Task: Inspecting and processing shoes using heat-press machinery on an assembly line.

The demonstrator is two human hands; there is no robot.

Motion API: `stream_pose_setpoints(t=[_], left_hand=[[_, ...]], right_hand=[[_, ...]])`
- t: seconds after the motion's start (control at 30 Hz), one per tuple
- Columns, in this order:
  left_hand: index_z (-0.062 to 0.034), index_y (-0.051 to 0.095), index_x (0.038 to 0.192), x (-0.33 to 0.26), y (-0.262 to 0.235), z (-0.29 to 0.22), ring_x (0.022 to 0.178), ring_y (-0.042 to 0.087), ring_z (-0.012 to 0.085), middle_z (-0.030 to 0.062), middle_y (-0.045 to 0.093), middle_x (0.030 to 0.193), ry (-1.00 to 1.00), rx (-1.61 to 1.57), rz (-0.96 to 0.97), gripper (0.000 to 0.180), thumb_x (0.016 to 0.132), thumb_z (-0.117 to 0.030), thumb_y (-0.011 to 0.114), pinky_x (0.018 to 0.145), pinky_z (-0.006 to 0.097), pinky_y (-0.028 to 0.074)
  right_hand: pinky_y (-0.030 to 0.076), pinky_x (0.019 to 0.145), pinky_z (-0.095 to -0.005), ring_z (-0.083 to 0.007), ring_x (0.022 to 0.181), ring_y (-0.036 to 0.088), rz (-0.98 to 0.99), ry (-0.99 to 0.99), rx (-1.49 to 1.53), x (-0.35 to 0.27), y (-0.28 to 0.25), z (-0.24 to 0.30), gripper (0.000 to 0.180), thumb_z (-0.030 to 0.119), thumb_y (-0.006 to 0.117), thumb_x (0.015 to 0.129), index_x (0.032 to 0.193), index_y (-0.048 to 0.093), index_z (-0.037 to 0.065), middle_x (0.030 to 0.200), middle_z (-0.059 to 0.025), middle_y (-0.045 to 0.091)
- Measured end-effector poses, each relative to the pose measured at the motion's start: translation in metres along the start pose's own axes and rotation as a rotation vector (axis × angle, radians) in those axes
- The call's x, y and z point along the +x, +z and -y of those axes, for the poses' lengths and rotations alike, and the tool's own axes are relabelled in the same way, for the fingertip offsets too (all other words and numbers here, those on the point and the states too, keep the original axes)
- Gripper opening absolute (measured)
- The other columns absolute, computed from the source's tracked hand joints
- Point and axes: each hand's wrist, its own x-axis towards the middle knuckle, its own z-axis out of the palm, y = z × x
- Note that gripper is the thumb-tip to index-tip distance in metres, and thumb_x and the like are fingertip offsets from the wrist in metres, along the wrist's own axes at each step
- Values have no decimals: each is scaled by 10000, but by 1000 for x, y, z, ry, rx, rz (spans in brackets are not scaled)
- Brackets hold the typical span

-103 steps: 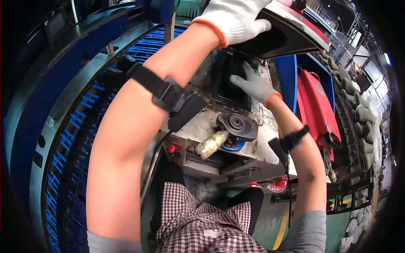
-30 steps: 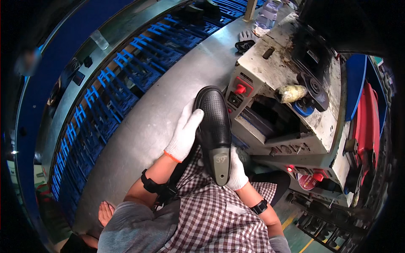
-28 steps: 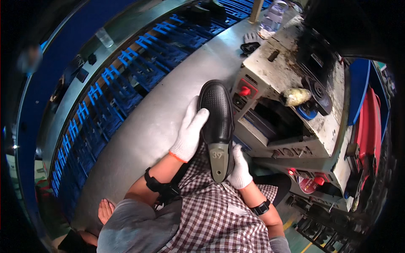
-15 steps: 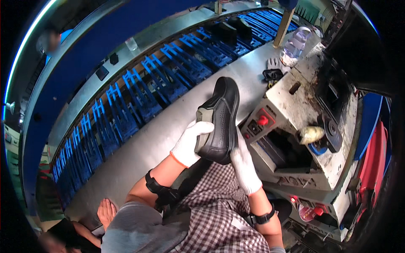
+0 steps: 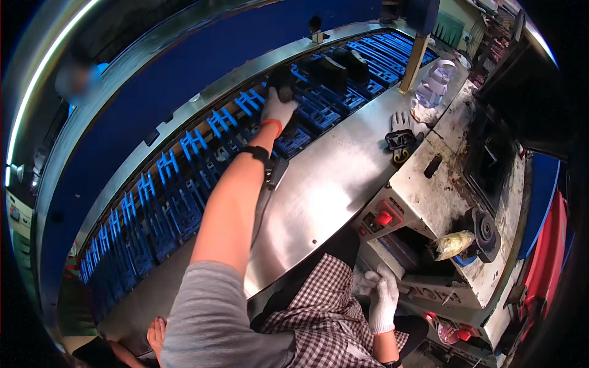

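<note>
My left arm stretches far over the blue slatted conveyor (image 5: pixel 193 147). At its end my gloved left hand (image 5: pixel 279 111) is closed on a black shoe (image 5: pixel 281 78) at the slats; the hand covers part of it. Two more black shoes, one (image 5: pixel 327 70) in the middle and one (image 5: pixel 352 61) beyond it, sit farther right on the slats. My gloved right hand (image 5: pixel 383 302) hangs low beside the checkered apron (image 5: pixel 319 288), near the white machine. Its fingers are loosely bent and apart, with nothing seen in them.
A metal ledge (image 5: pixel 319 190) runs along the conveyor's near side. A worn white machine (image 5: pixel 429 196) with a red knob (image 5: pixel 384 218) stands at right. Gloves (image 5: pixel 402 122) and a clear plastic jug (image 5: pixel 434 83) lie beyond it. Another person's hand (image 5: pixel 156 334) shows at lower left.
The black shoe went from between both hands before me to the conveyor, in my left hand. My right hand let go and dropped down and right. The view shifted slightly.
</note>
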Motion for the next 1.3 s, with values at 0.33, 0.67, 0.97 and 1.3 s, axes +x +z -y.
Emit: stream_pose_setpoints(t=[0.33, 0.67, 0.97, 1.3], left_hand=[[-24, 134, 1658, -73, -19, -9, 1499, 369, 434, 316, 339, 1620, -71, 287, 444, 968, 947, -495, 591, 1224, 448, 331], [-104, 535, 1424, -213, -72, 7, 1277, 531, 404, 246, 516, 1438, 621, 545, 290, 609, 902, -393, 657, 1071, 531, 431], [-108, 584, 1327, -214, -64, 11, 1216, 577, 430, 240, 551, 1398, 570, 499, 239, 448, 928, -308, 618, 1039, 516, 472], [-90, 619, 1197, -212, -63, 6, 1051, 625, 414, 181, 609, 1164, 586, 445, 204, 326, 926, -266, 578, 911, 513, 512]], right_hand=[[578, 795, -315, -178, 887, 682, -91, 60, 138, -4, -5, -12, 385, 182, 532, 1079, 1418, 532, 0, 1080, -105, 698], [405, 523, -202, -40, 571, 503, -9, 352, -162, -4, -31, -107, 192, 44, 674, 971, 1156, 722, 33, 837, 38, 640], [364, 434, -270, -114, 492, 502, -139, 509, 45, 6, -101, -175, 222, 61, 591, 985, 1185, 683, 35, 779, -24, 664], [475, 619, -266, -116, 682, 576, -374, 305, -287, 7, -182, -252, 317, -78, 559, 834, 1079, 729, 31, 874, -23, 686]])
